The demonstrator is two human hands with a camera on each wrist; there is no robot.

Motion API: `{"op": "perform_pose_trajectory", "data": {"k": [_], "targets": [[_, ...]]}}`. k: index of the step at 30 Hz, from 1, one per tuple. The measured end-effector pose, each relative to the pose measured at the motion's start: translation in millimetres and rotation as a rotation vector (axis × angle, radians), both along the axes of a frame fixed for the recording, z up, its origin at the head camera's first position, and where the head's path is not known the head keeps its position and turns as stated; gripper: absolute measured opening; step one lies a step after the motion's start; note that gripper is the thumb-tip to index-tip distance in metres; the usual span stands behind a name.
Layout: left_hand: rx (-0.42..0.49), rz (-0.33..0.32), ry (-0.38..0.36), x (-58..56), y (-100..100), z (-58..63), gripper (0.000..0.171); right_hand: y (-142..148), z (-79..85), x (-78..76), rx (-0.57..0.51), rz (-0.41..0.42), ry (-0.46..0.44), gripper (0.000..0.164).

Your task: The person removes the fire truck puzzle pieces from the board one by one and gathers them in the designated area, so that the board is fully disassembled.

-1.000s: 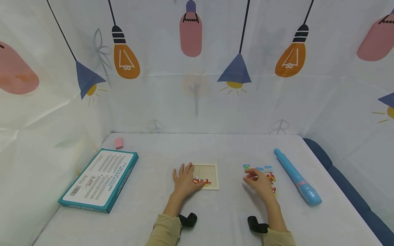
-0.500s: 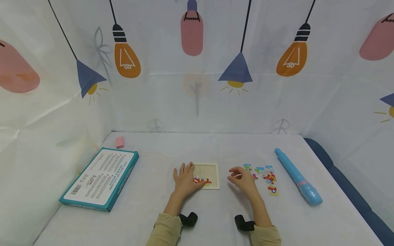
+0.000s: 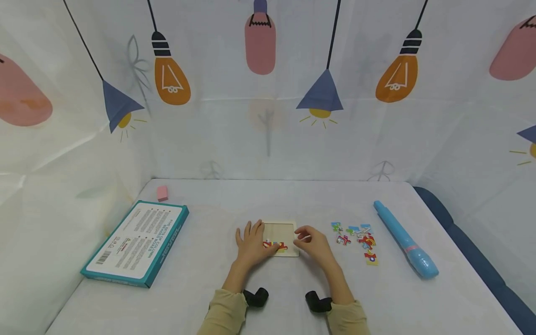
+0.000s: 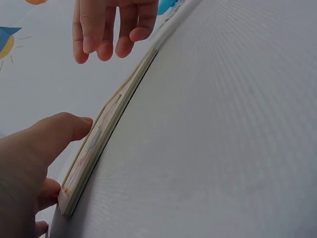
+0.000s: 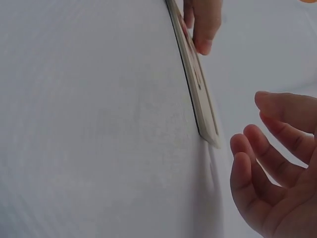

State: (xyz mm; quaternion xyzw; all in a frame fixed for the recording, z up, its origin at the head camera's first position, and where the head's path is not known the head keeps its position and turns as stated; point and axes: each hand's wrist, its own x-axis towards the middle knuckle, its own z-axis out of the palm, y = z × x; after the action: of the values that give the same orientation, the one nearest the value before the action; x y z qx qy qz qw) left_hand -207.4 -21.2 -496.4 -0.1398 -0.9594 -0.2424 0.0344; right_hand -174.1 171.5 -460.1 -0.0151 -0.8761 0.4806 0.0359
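A small wooden puzzle tray [image 3: 279,231] lies on the table with colourful puzzle pieces [image 3: 274,244] along its near side. My left hand [image 3: 251,244] rests at the tray's left edge, fingers spread and thumb reaching over the pieces. In the left wrist view that thumb [image 4: 74,126] extends over the tray's rim. At the tray's right edge is my right hand [image 3: 317,245], its fingers loosely bent. The right wrist view shows these fingers [image 5: 277,163] apart from the tray, and nothing shows between them and the thumb.
Several loose puzzle pieces [image 3: 366,241] lie right of my right hand. A blue bottle-shaped object [image 3: 405,239] is farther right. On the left are a teal-edged box [image 3: 136,244] and a small pink block [image 3: 162,193]. A patterned white curtain [image 3: 268,130] stands behind the table.
My right hand has moved left from over the loose pieces to the tray's right edge, uncovering those pieces. The left hand has stayed on the tray.
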Motion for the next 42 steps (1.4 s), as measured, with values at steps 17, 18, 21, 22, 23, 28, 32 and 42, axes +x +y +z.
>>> {"op": "perform_pose_trajectory", "data": {"k": [17, 18, 21, 22, 23, 28, 32, 42], "targets": [[0.038, 0.001, -0.046, 1.4, -3, 7.6, 0.061, -33, -3.7, -5.9, 0.353, 0.213, -0.038, 0.027], [0.039, 0.001, -0.045, 0.9, -3, 7.3, 0.062, -34, -3.3, -5.8, 0.351, 0.213, -0.035, 0.026], [0.044, 0.004, -0.056, 0.1, -3, 6.9, 0.062, -35, -2.6, -6.0, 0.345, 0.212, -0.031, 0.026], [0.044, 0.004, -0.059, -0.1, -3, 6.8, 0.062, -35, -2.5, -6.3, 0.344, 0.214, -0.028, 0.026], [0.048, 0.003, -0.064, -0.3, -3, 6.6, 0.063, -35, -2.0, -6.5, 0.336, 0.216, -0.027, 0.027], [0.06, 0.001, -0.091, -1.0, -4, 6.6, 0.059, -34, -1.6, -8.6, 0.283, 0.234, -0.033, 0.029], [0.056, 0.006, -0.092, -1.1, -3, 7.1, 0.057, -34, -1.5, -8.8, 0.206, 0.251, -0.03, 0.029], [0.043, 0.011, -0.096, -1.2, -2, 6.4, 0.059, -14, 2.9, -3.9, -0.003, 0.142, -0.058, 0.02]]}}
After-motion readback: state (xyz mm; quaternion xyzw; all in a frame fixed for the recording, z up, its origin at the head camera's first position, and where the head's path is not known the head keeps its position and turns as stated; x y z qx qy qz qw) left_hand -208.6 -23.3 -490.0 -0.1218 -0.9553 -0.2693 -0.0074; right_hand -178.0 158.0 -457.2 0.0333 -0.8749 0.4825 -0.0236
